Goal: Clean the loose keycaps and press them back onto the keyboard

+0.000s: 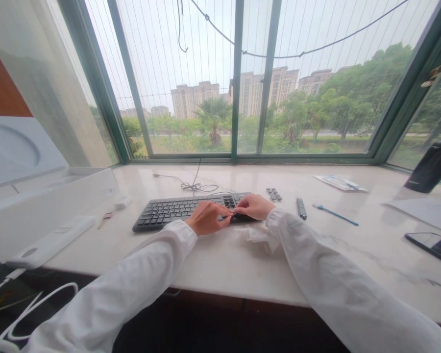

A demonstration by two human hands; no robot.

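A black computer keyboard [180,211] lies on the white marble sill [213,264], with its cable [195,185] coiled behind it. My left hand [208,218] and my right hand [253,206] rest over its right part. Their fingertips meet and pinch a small dark piece [233,214], probably a keycap, though the fingers hide most of it. Several loose black keycaps [274,194] lie beyond my right hand. A crumpled white tissue [255,235] sits under my right wrist.
A black marker-like tool [301,208], a thin blue tool [336,214] and a paper packet [340,182] lie to the right. A phone [431,247] and a black cylinder [431,166] are at far right. White boxes [40,211] stand left. The sill's front edge drops off near me.
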